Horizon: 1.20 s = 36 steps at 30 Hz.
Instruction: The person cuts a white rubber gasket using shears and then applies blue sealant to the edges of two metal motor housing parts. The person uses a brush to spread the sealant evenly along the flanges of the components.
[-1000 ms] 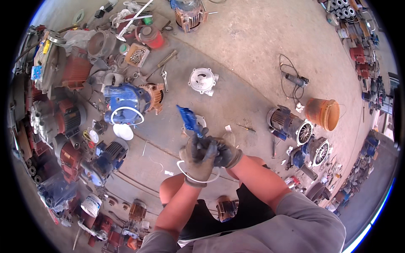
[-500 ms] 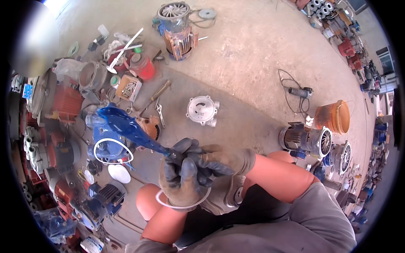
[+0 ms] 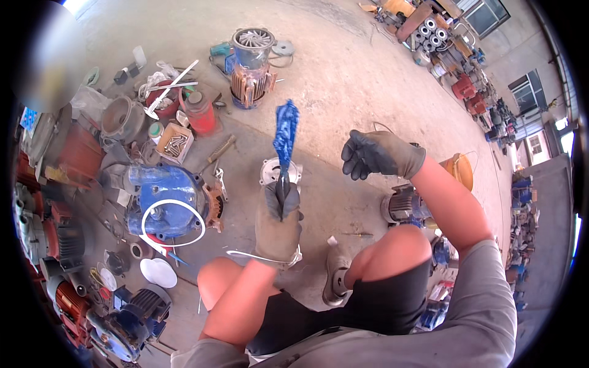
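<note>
My left hand (image 3: 279,221), in a tan work glove with dark coated fingers, grips the dark narrow end of a crumpled, glossy blue plastic-looking piece (image 3: 286,132). The blue piece points away from me and widens at its far end. Around my left wrist hangs a thin white ring (image 3: 242,254). A round silver metal cover (image 3: 268,173) lies on the floor beyond that hand, partly hidden by it and the blue piece. Raised to the right, my right hand (image 3: 374,154) wears a matching glove. Its fingers are curled together, and what they may hold is hidden.
On the left, a blue motor housing (image 3: 169,196) carries a white ring (image 3: 202,224). Near it are an open-end wrench (image 3: 221,184), a box of bolts (image 3: 175,145) and a red container (image 3: 199,113). A motor (image 3: 250,73) stands ahead; an orange bucket (image 3: 460,172) stands right.
My hands have parted: the right moved up and right, while the left stays low with the blue piece. That piece swung from pointing left to pointing away from me. The view shifted too.
</note>
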Motion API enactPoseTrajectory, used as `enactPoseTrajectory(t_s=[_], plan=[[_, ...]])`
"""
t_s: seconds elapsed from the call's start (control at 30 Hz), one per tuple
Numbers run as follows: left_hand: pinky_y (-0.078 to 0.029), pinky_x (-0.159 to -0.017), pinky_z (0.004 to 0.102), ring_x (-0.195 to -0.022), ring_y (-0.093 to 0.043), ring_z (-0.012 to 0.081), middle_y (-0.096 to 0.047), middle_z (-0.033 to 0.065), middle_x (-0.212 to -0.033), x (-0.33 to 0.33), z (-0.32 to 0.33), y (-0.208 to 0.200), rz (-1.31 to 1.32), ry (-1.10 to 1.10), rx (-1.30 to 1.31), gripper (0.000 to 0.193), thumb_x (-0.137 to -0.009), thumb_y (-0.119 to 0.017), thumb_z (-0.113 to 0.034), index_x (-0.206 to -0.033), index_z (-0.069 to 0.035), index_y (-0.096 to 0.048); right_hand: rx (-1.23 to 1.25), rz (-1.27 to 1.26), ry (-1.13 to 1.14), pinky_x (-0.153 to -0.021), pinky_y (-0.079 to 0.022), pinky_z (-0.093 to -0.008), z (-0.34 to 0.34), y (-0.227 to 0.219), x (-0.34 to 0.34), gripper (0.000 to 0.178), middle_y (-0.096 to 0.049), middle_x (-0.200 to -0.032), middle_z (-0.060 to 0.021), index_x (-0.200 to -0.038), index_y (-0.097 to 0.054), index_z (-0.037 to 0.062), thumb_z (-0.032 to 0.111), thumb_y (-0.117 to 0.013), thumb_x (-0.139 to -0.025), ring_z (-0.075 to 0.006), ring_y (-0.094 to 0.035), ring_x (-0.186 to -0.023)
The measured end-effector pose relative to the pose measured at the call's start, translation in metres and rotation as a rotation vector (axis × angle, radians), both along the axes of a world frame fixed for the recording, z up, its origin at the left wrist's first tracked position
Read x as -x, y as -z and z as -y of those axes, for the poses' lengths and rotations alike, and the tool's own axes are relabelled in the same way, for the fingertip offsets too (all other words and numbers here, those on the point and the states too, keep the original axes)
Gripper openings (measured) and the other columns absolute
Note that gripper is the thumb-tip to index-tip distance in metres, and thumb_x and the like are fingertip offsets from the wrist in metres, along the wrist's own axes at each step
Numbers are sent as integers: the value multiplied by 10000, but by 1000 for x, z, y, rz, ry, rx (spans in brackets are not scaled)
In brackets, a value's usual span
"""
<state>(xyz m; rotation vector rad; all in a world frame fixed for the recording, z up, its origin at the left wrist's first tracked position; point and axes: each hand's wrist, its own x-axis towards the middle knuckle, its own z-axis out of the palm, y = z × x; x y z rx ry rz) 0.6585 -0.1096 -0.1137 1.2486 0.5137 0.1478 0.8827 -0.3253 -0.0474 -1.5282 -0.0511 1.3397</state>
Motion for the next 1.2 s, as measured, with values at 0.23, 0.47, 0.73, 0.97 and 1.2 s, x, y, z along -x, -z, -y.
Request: enactPoseTrajectory(t_s=[0.23,0.47,0.73,0.97,1.2], plan=[[-490,-601,292,-656,-584,97,-623,23,-812,10,-23,43,-22,100,-380,217,-1038,-717,-191,-1151,-30,-626,-240,-17,29,-783,-587,-355,-50,86,-42,394,-780,-1082,-132,-1233,-689,49,407,-547,-1149,-221,-744,-886],[-476,-562,274,-632,-574,95,-602,4,-834,43,-49,66,-356,-41,-181,200,-1042,-723,-206,-1125,-49,-630,-608,-399,229,-734,-560,-325,-113,194,-63,263,-747,-1216,-85,-1349,-658,107,148,-637,-1091,-168,-684,-863],[-466,-581,242,-658,-565,69,-612,-10,-871,51,-48,87,-566,69,-126,199,-1048,-711,-185,-1167,-46,-632,-470,95,36,-837,-524,-273,-107,202,-30,406,-653,-1086,-27,-1356,-600,41,121,-735,-982,-120,-624,-940],[-463,-626,252,-701,-555,66,-646,19,-866,49,-47,86,-521,168,-151,187,-1034,-705,-113,-1173,-15,-628,-413,238,-73,-776,-549,-286,-101,168,-26,246,-685,-1136,-101,-1117,-590,44,62,-766,-946,-123,-647,-874],[-525,-685,310,-733,-629,124,-697,88,-840,48,-51,84,-555,173,-182,184,-990,-707,-47,-1142,23,-631,-402,179,-161,-661,-563,-295,-97,165,-27,555,-744,-1226,-232,-1075,-631,14,568,-607,-1080,-162,-690,-715]])
